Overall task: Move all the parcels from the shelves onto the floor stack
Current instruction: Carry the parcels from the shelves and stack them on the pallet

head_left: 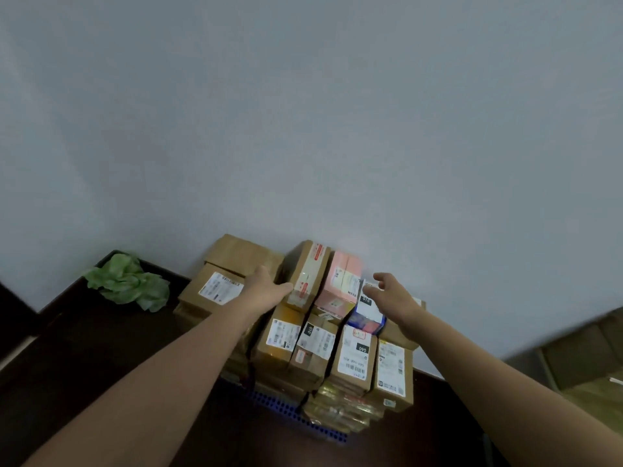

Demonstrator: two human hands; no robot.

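1. Head view. Floor stack (354, 357) of parcels stands against a pale grey wall (303, 112), on a blue perforated pallet (296, 414) over a dark floor (101, 365). Most parcels are brown cartons with white shipping labels facing up.
2. Top back row: a brown carton with red tape (308, 273) stands tilted on edge, leaning toward the wall. A pink box (344, 281) sits just beside it on the right, touching.
3. Right of the pink box lies a blue parcel (369, 316) with a large white label, resting on the cartons below.
4. Left hand (266, 286) reaches in with the forearm bare. Its thumb side lies against the left face of the taped carton, and the fingers look straight, not curled round it. The frame is blurred here, so the contact of the far fingers cannot be told.
5. Right hand (392, 293) hovers just above the blue parcel with fingers spread apart and loosely bent, holding nothing.
6. Left of the stack, a crumpled green sheet (129, 284) lies by the wall, well apart from the hands.
7. At the far right edge, flattened brown cardboard (580, 358), blurred.
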